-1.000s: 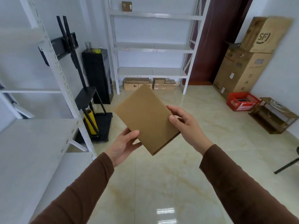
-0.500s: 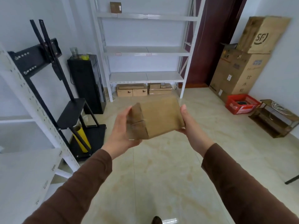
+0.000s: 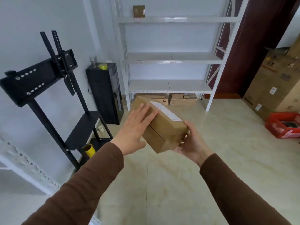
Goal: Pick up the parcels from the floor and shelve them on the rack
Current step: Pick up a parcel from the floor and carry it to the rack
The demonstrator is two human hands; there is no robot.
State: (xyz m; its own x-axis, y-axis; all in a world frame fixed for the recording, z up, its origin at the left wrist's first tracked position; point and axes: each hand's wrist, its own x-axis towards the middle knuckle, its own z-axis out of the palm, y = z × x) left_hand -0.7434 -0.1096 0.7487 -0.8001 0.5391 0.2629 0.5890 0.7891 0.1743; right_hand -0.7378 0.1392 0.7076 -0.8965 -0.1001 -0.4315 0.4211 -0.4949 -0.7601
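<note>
A brown cardboard parcel (image 3: 164, 127) sits tilted between both hands, above the floor (image 3: 219, 159). The left hand (image 3: 136, 129) lies flat and open against its left side; the right hand (image 3: 190, 143) cups its lower right end from beneath. Beyond the hands stands the white rack (image 3: 170, 57).

Black stand (image 3: 48, 88), red crate (image 3: 283, 125)

Parcel (image 3: 159, 125) label text seemingly illegible.
</note>
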